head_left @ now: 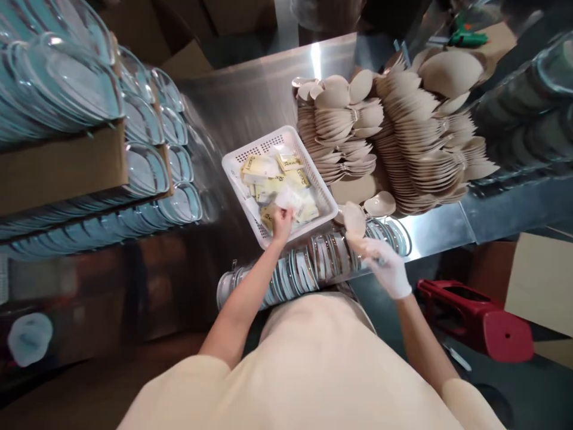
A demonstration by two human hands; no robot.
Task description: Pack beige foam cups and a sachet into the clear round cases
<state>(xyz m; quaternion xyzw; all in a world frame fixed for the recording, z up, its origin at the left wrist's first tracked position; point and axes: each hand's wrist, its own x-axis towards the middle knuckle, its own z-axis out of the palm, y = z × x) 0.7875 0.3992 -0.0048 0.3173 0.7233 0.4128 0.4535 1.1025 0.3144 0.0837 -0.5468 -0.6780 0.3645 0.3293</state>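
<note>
The left hand (282, 223) pinches a white packet (289, 199) over the white basket (237, 160) near the counter (250, 101) edge. The gloved right hand (385, 266) holds a tan shell (354, 220) beside it, with little free room.

Basket (233, 164) of packets (280, 182) on table (250, 101), tray stacks (394, 143) to its right, lid row (308, 266) in front

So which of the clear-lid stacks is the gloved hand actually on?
The row of clear lids lying on its side along the table's near edge, just below the white basket. The right hand rests on it; the boxed stacks at left sit untouched.
</note>
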